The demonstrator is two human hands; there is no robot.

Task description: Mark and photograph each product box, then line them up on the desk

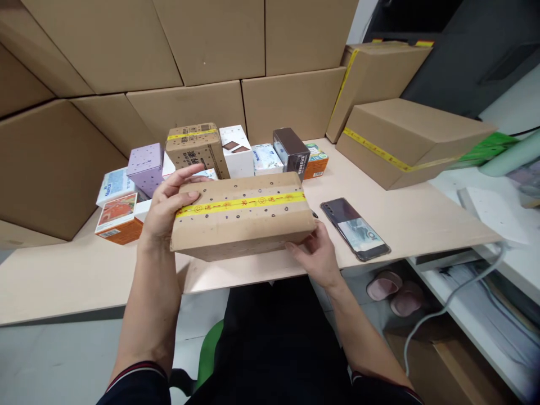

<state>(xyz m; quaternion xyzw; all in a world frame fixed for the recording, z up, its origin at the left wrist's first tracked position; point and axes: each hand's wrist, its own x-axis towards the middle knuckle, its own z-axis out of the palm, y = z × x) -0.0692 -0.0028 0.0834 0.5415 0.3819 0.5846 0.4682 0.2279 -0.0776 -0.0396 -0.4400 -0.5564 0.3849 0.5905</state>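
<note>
I hold a flat brown cardboard box [244, 216] with a yellow tape stripe and small punched holes just above the table's front edge. My left hand [166, 208] wraps round its left end, thumb on top. My right hand [314, 253] grips its lower right corner from underneath, fingers curled against the front face. The box is roughly level, with its long side facing me.
Behind the held box stand several small boxes: a lilac one [145, 166], a taped brown one [196, 147], a white one [236, 149], a dark one [291, 151]. A phone [354, 228] lies to the right. Two larger taped cartons [405, 140] sit at right; stacked cartons [126, 67] line the back.
</note>
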